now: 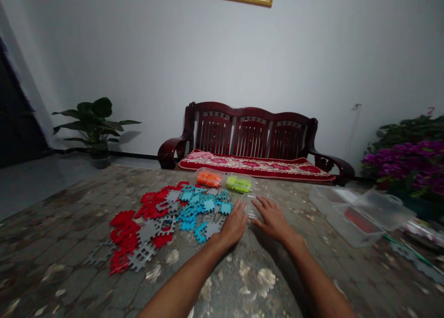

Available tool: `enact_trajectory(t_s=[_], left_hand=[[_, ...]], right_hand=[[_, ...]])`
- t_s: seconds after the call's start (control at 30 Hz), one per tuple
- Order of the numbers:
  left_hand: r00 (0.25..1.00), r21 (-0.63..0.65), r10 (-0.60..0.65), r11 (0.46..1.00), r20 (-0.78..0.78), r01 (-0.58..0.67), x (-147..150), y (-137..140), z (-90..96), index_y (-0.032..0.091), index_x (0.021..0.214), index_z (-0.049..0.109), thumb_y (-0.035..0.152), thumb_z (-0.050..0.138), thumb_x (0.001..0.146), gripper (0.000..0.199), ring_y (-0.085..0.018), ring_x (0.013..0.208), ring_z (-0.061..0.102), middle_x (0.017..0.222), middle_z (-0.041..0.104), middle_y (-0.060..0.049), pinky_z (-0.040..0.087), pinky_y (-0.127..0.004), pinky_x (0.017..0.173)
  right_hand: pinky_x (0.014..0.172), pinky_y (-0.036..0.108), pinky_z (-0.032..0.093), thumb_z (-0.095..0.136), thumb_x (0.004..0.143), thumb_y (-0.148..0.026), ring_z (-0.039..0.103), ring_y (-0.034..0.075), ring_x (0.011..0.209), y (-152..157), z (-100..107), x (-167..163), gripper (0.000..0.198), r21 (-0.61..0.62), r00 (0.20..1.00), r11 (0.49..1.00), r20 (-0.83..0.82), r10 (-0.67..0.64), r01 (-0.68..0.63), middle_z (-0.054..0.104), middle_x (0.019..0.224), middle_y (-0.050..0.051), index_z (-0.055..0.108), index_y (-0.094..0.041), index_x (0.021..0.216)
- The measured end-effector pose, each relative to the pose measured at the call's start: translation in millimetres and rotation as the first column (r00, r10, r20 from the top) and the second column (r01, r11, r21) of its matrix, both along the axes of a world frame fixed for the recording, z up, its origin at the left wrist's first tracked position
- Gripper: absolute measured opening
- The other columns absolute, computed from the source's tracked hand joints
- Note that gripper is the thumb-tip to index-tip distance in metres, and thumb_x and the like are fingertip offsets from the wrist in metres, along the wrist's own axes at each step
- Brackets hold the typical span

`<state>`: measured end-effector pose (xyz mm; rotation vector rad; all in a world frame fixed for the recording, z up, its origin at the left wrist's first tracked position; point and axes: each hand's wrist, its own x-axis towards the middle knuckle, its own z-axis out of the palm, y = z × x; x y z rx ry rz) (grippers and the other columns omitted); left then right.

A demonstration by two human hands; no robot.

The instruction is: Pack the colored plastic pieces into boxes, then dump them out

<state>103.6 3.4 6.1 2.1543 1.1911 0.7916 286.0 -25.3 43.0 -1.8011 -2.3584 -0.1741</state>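
Observation:
A clear plastic container [250, 208] sits on the cloth-covered table in front of me, partly hidden by my hands. My left hand [236, 221] is at its left edge, open, with the fingers stretched forward. Across its right part lies my right hand [272, 216], open, thumb and fingers spread. To the left of my left hand is a loose heap of flat toothed plastic pieces: blue ones [189, 211] nearest, grey ones [147, 231] among them, red ones [125, 230] farther left. Behind stand a clear tub of orange pieces [209, 178] and another of yellow-green pieces [239, 183].
At the right stands an open translucent box [357, 223] with compartments, its lid [385, 209] tilted up. Purple flowers [405, 163] are beyond it. A dark wooden bench [249, 133] faces the table [239, 281]; a potted plant [95, 123] is at the left.

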Motion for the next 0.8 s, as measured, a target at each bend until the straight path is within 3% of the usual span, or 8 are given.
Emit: enact_trajectory(t_s=[0.1,0.17,0.33,0.5,0.6,0.7,0.8], left_hand=[[0.998,0.06,-0.003,0.998,-0.058,0.007,-5.8,-8.3,-1.1,0.012,0.156,0.031,0.022,0.041,0.095,0.063,-0.026,0.154,0.026,0.165,0.029,-0.016,0.023,-0.048,0.127],[0.984,0.166,0.035,0.986,-0.174,-0.006,-12.8,-15.4,-3.1,0.014,0.156,0.03,0.023,0.044,0.095,0.064,-0.03,0.153,0.028,0.164,0.031,-0.016,0.024,-0.055,0.124],[0.879,0.37,0.143,0.928,-0.455,0.041,-44.2,-24.1,-10.0,0.024,0.142,0.054,0.025,0.055,0.094,0.048,-0.039,0.147,0.038,0.155,0.048,-0.015,0.02,-0.069,0.118],[0.845,0.415,0.152,0.905,-0.512,0.089,-86.9,-13.9,-13.1,0.031,0.138,0.059,0.019,0.051,0.097,0.044,-0.033,0.141,0.047,0.15,0.055,-0.011,0.024,-0.064,0.118],[0.843,0.42,0.122,0.898,-0.524,0.131,-106.6,-6.7,-13.1,0.034,0.137,0.059,0.015,0.049,0.096,0.046,-0.03,0.139,0.05,0.148,0.057,-0.008,0.027,-0.061,0.118],[0.849,0.429,0.131,0.895,-0.512,0.121,-117.0,-4.2,-13.3,0.035,0.136,0.06,0.016,0.051,0.096,0.045,-0.029,0.139,0.05,0.148,0.057,-0.008,0.028,-0.06,0.118],[0.868,0.432,0.148,0.898,-0.474,0.083,-120.0,-6.4,-12.8,0.035,0.134,0.062,0.018,0.053,0.096,0.042,-0.028,0.138,0.051,0.147,0.059,-0.007,0.028,-0.059,0.118]], right_hand=[[0.119,0.049,0.033,0.06,0.092,-0.03,0.039,0.032,0.146,-3.1,-0.8,-8.9,0.063,-0.005,0.999,0.999,-0.001,0.042,-0.042,0.043,0.158,0.015,0.045,-0.02,0.152],[0.117,0.049,0.036,0.055,0.093,-0.022,0.042,0.031,0.144,-4.4,-3.7,-10.8,0.058,-0.008,0.999,0.999,-0.004,0.048,-0.048,0.046,0.156,0.014,0.047,-0.021,0.15],[0.115,0.053,0.038,0.051,0.091,-0.015,0.045,0.03,0.143,-17.7,-11.2,11.3,0.057,0.017,1.0,1.0,-0.019,-0.008,0.008,0.05,0.154,0.012,0.05,-0.026,0.148],[0.115,0.053,0.038,0.049,0.092,-0.018,0.045,0.029,0.143,-61.1,-18.5,70.1,0.058,0.017,0.998,0.999,-0.036,-0.046,0.047,0.046,0.156,0.011,0.048,-0.026,0.15],[0.115,0.057,0.037,0.048,0.096,-0.029,0.046,0.03,0.142,-98.6,-24.2,114.3,0.054,0.024,0.995,0.995,-0.04,-0.092,0.093,0.048,0.155,0.009,0.048,-0.029,0.15],[0.115,0.058,0.036,0.047,0.097,-0.039,0.049,0.029,0.14,-134.9,-31.1,160.5,0.052,0.073,0.99,0.988,-0.029,-0.135,0.136,0.05,0.154,0.005,0.049,-0.035,0.148],[0.11,0.054,0.044,0.049,0.094,-0.045,0.055,0.031,0.133,-161.6,-40.8,207.8,0.052,0.163,0.984,0.97,-0.021,-0.179,0.18,0.055,0.15,0.005,0.055,-0.037,0.145]])
